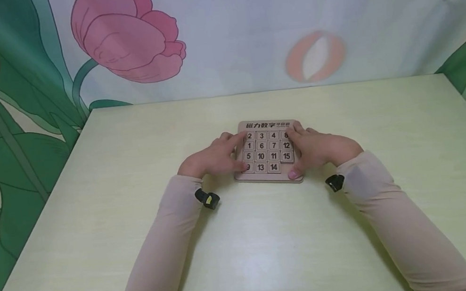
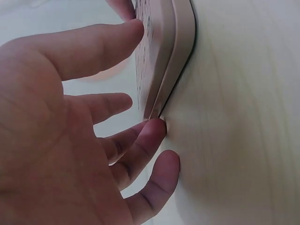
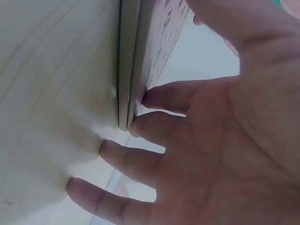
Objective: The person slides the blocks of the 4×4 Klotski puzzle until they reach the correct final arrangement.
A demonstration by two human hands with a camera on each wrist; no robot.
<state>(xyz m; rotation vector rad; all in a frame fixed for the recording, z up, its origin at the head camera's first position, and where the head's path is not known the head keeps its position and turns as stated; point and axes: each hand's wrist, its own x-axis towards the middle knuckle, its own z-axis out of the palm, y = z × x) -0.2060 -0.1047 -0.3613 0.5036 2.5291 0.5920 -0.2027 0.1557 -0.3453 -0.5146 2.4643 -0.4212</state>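
Observation:
A wooden number sliding puzzle [image 1: 276,177] lies flat on the table in the head view, with numbered square tiles in rows. A gap without a tile shows at its lower right corner, below tile 15 [image 1: 287,156]. My left hand [image 1: 217,156] is at the left edge, its thumb over tile 9 and its index finger beside tile 2 [image 1: 250,136]. On the right side, my right hand [image 1: 323,148] has its thumb at the lower right corner and a fingertip by tile 8. Both wrist views show spread, slightly bent fingers around the board's edge, some fingertips touching the table.
The pale wood-grain table [image 1: 282,249] extends around the puzzle on every side. Behind it hangs a backdrop [image 1: 238,31] printed with flowers and leaves. A dark wrist device [image 1: 208,199] sits on the left wrist, and a similar one [image 1: 335,182] on the right.

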